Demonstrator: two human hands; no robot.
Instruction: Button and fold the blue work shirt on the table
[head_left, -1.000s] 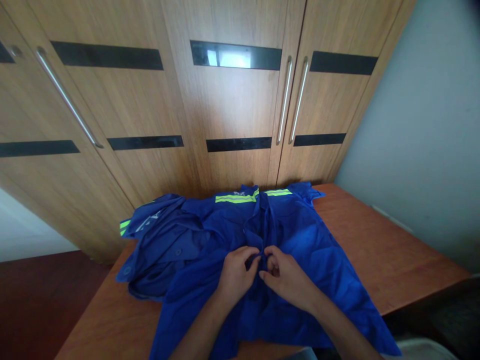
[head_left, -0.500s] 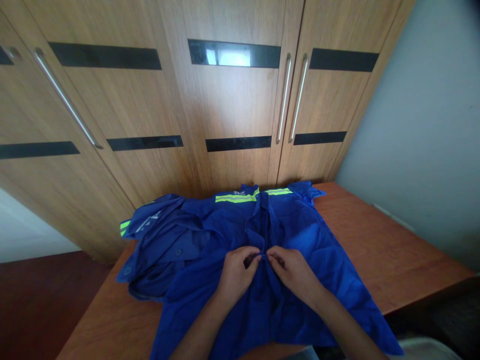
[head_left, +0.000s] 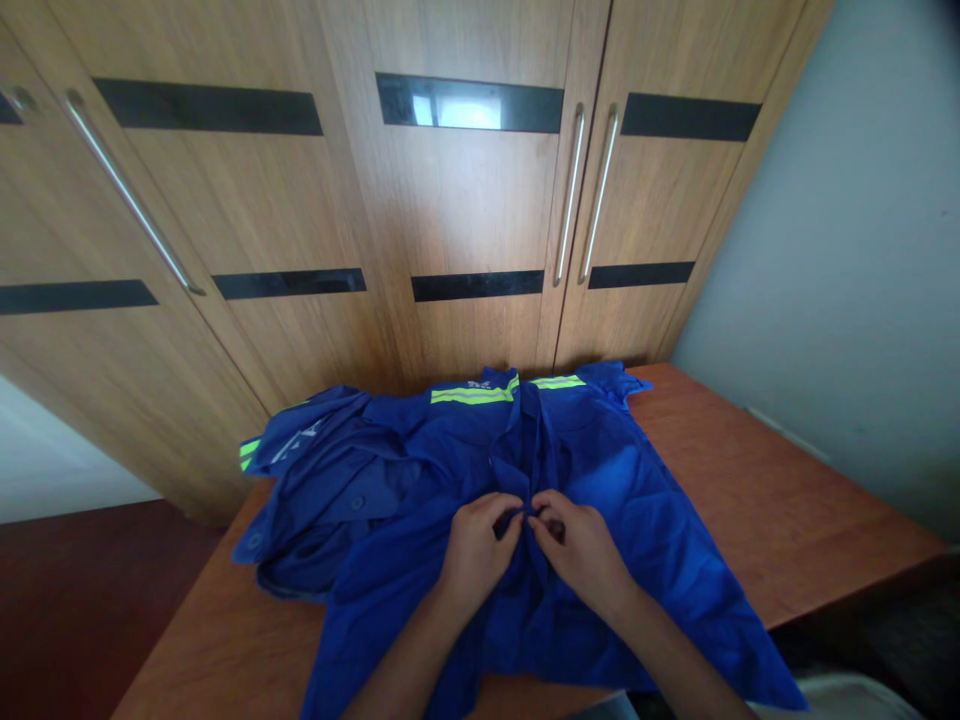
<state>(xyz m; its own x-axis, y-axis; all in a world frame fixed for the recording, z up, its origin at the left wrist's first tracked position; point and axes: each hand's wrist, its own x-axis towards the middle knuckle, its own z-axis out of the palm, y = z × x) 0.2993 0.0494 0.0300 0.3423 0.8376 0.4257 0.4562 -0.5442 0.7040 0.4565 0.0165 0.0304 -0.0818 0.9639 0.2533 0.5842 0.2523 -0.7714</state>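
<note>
A blue work jacket (head_left: 630, 500) with yellow-green reflective strips lies spread out, its collar toward the wardrobe. Its two front edges meet near the middle, where both hands work close together. My left hand (head_left: 484, 540) pinches one front edge between thumb and fingers. Opposite it, almost touching, my right hand (head_left: 577, 545) pinches the other edge. Whatever fastener sits between the fingertips is too small and covered to make out. Left of the jacket front lies a bunched blue garment part (head_left: 337, 490) with a button and a reflective strip.
The jacket rests on a reddish-brown wooden table (head_left: 750, 500). Right behind the table stands a wooden wardrobe (head_left: 465, 220) with long metal handles. A grey wall (head_left: 847, 260) rises at the right. Dark red floor (head_left: 90, 590) shows at the lower left.
Both hands stay at the same spot on the jacket front, with the right fingers shifted slightly. The lower front edges have moved a little, showing more table at the bottom.
</note>
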